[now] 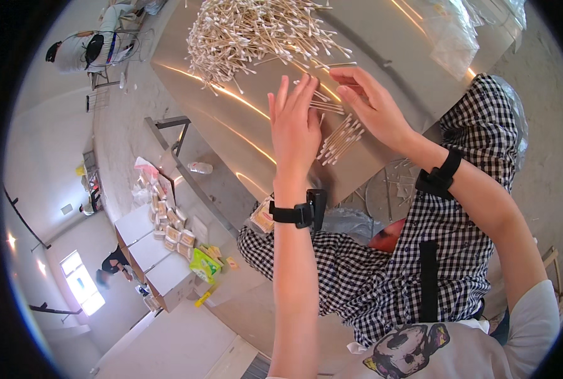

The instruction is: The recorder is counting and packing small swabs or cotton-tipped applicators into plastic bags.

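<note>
A big loose pile of cotton swabs (250, 31) lies on a shiny steel table (389, 38). Nearer to me a small aligned bundle of swabs (341, 139) rests on the table. My left hand (294, 123) stands edge-on with fingers straight and together, pressed against the left side of that bundle. My right hand (370, 104) hovers just above and right of it, fingers curved, tips touching a few stray swabs (325, 104). Neither hand grips anything. Each wrist wears a black strap with a small device.
Clear plastic bags (452, 31) lie at the table's far right. White boxes with several small packets (168, 230) and a green package (204, 265) stand to the left. Other people work at the far left. A checked apron covers my lap.
</note>
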Demonstrator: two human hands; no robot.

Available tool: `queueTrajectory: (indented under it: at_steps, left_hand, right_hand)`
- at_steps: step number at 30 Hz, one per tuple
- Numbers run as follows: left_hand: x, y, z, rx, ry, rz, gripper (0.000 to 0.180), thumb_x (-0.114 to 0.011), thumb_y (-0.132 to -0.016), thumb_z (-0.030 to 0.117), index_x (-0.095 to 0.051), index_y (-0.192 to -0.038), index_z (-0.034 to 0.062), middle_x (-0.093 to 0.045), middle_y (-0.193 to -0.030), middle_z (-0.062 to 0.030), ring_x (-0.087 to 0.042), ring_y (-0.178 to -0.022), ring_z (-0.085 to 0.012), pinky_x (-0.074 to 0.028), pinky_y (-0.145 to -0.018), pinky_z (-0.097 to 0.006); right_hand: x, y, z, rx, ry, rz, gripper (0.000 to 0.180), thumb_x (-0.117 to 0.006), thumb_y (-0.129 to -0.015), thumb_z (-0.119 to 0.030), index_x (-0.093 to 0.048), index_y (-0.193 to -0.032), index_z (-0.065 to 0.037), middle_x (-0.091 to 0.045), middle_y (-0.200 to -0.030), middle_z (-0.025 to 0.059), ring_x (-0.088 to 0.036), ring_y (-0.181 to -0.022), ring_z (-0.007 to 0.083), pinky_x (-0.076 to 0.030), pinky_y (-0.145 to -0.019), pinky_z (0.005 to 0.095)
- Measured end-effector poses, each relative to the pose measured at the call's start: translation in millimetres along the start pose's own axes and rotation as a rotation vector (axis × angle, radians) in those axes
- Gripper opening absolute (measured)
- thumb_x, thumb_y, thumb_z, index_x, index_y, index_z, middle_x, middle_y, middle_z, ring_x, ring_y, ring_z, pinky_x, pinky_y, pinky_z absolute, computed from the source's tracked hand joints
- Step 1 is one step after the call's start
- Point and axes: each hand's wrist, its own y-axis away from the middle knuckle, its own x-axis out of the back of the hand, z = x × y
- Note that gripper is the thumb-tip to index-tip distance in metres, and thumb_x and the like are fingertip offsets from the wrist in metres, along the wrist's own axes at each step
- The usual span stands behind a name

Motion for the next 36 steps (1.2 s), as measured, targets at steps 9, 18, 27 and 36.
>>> queueTrajectory:
  at_steps: [9,18,27,36]
  left_hand:
    - [7,31,9,0.067,-0.174,-0.010,0.026,-0.067,-0.085,0.011,-0.072,-0.110,0.0133,-0.064,-0.108,-0.0037,-0.055,-0.114,-0.0258,-0.025,-0.116,-0.055]
    - [-20,82,44,0.623,0.834,0.573,0.047,-0.045,-0.105,0.023,-0.041,-0.146,0.0005,-0.049,-0.145,-0.0173,-0.040,-0.138,-0.0279,-0.024,-0.118,-0.042]
    - [-35,64,58,0.589,1.107,0.642,0.067,-0.027,-0.107,0.045,-0.017,-0.154,-0.0011,-0.027,-0.158,-0.0186,-0.021,-0.149,-0.0292,-0.012,-0.122,-0.043]
    - [-41,57,67,0.575,1.098,0.680,0.072,-0.026,-0.106,0.051,-0.014,-0.155,-0.0006,-0.022,-0.160,-0.0187,-0.017,-0.150,-0.0295,-0.008,-0.122,-0.045]
  right_hand:
    - [2,-5,2,0.044,0.019,0.006,0.029,-0.058,-0.099,-0.014,-0.055,-0.123,0.003,-0.061,-0.115,0.0134,-0.062,-0.108,0.0219,-0.050,-0.091,0.0312]
    - [-1,0,1,-0.031,-0.148,-0.007,0.034,-0.052,-0.104,-0.025,-0.054,-0.127,0.001,-0.061,-0.121,0.0096,-0.059,-0.114,0.0179,-0.047,-0.097,0.0301]
    - [-11,9,1,-0.070,-0.273,-0.092,0.042,-0.046,-0.106,-0.033,-0.052,-0.132,-0.002,-0.058,-0.129,0.0085,-0.052,-0.123,0.0170,-0.042,-0.103,0.0311]
    - [-16,9,0,-0.062,-0.270,-0.130,0.049,-0.042,-0.106,-0.041,-0.050,-0.134,-0.002,-0.056,-0.132,0.0095,-0.050,-0.127,0.0190,-0.038,-0.108,0.0337]
